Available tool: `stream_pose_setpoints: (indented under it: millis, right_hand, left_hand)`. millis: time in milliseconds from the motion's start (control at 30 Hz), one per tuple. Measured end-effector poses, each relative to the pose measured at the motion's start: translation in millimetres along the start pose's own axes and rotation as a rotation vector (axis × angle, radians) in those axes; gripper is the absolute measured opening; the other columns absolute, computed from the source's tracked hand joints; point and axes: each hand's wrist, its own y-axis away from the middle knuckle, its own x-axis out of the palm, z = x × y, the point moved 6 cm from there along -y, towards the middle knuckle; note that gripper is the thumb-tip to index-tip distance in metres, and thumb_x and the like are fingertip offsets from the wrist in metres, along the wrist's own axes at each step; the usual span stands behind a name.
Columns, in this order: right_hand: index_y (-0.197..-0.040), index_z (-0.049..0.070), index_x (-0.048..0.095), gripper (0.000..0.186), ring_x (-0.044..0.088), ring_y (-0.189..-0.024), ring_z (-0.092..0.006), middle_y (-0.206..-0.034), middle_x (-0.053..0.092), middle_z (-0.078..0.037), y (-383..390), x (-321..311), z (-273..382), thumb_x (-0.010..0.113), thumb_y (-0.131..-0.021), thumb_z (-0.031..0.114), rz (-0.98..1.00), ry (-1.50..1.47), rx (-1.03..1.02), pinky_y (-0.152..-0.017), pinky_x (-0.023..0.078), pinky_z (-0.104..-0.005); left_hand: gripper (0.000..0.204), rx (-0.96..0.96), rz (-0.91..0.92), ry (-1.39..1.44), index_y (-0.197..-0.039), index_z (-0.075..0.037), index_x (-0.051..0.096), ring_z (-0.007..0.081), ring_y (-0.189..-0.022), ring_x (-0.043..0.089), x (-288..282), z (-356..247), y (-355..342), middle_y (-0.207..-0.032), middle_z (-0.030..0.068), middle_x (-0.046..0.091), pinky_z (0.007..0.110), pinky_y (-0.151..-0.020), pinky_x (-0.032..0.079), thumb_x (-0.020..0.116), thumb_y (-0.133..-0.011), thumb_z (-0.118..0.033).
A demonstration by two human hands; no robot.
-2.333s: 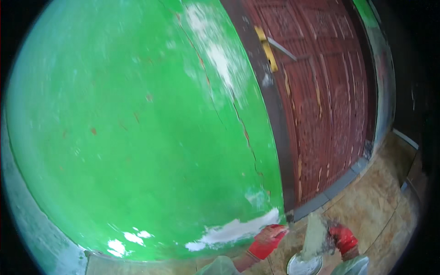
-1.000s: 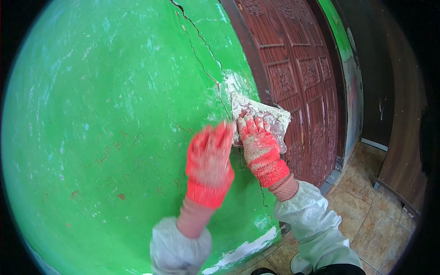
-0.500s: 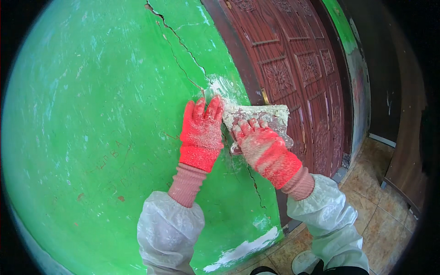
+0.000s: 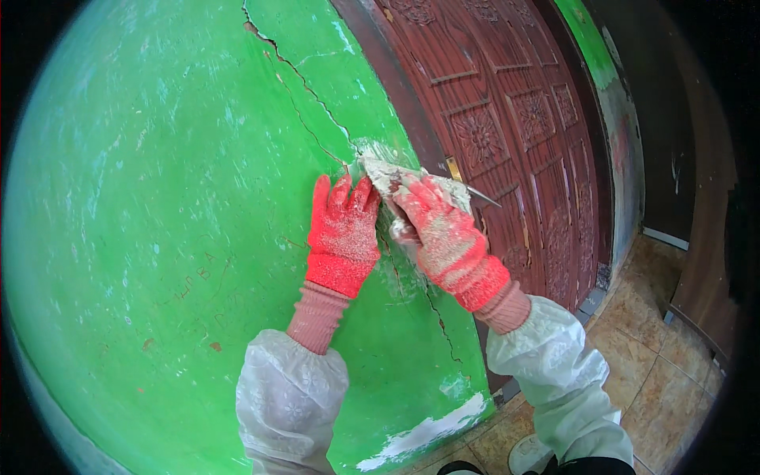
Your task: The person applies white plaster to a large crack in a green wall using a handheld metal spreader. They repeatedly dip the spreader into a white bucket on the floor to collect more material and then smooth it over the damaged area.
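Gripping right hand (image 4: 455,249): we close our fingers on the putty-smeared spreader (image 4: 385,176).
Spreader place: by the green wall (image 4: 198,237), left of the carved door (image 4: 507,119).
Left hand (image 4: 343,237): fingers outstretched just left; whether they hold anything, we cannot tell.

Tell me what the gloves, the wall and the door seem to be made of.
Gloves: probably knitted fabric, matte, judging by the soft, dusty texture; any coating is unclear.
Wall: likely painted plaster, slightly glossy, with jagged cracks and pale scuffs through the green.
Door: wood or a wood-look skin, faintly shiny, with streaky grain and raised panels.
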Motion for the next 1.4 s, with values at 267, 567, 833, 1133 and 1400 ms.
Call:
stream_pose_setpoints:
  millis: [267, 567, 833, 1133, 1400]
  right_hand:
    - [-0.133, 0.008, 0.044, 0.055, 0.041, -0.126, -0.0344, -0.135, 0.045, -0.016, -8.0, 32.6, 5.9, 0.061, -0.082, 0.02, 0.094, 0.068, 0.042, -0.103, 0.035, -0.0434]
    - [-0.132, 0.008, 0.044, 0.059, 0.038, -0.129, -0.0337, -0.139, 0.04, -0.014, -16.4, 40.0, 4.3, 0.062, -0.08, 0.028, 0.265, 0.222, 0.012, -0.107, 0.031, -0.0427]
    - [-0.124, 0.009, 0.05, 0.045, 0.04, -0.128, -0.0283, -0.137, 0.044, -0.008, -17.2, 36.6, 4.7, 0.054, -0.082, 0.025, 0.326, 0.456, -0.076, -0.108, 0.029, -0.0411]
    - [-0.116, 0.007, 0.056, 0.036, 0.044, -0.125, -0.0263, -0.133, 0.048, -0.008, -13.8, 41.7, -6.8, 0.049, -0.083, 0.021, 0.242, 0.402, -0.106, -0.104, 0.035, -0.0394]
    - [-0.122, -0.003, 0.049, 0.044, 0.047, -0.12, -0.0333, -0.125, 0.052, -0.022, -21.2, 25.9, -5.2, 0.045, -0.087, 0.023, 0.236, 0.415, -0.179, -0.102, 0.035, -0.0404]
  left_hand:
    - [0.046, -0.101, -0.135, 0.165, -0.111, -0.013, 0.06, 0.0263, -0.118, 0.043, -3.0, 8.7, 11.8, -0.122, 0.0046, 0.054, 0.048, -0.109, 0.023, 0.06, -0.065, -0.011]
    - [0.056, -0.035, -0.15, 0.086, -0.125, -0.017, 0.051, 0.0253, -0.125, 0.039, -23.6, 27.0, -2.2, -0.134, 0.0026, 0.047, 0.045, -0.111, 0.021, 0.057, -0.069, -0.014]
    - [0.046, -0.367, -0.416, 1.9, -0.134, -0.007, 0.036, 0.0338, -0.126, 0.036, 50.9, 10.6, 0.6, -0.131, 0.0146, 0.043, 0.047, -0.11, 0.028, 0.043, -0.092, -0.023]
    - [0.037, -0.286, -0.46, 1.437, -0.122, -0.006, 0.044, 0.0312, -0.118, 0.044, 40.8, 6.9, -0.8, -0.122, 0.0135, 0.05, 0.046, -0.108, 0.031, 0.048, -0.087, -0.017]
    - [0.03, -0.014, -0.233, 0.036, -0.107, -0.004, 0.056, 0.0281, -0.112, 0.049, 16.4, -16.8, -5.1, -0.114, 0.0109, 0.057, 0.046, -0.107, 0.032, 0.055, -0.079, -0.012]
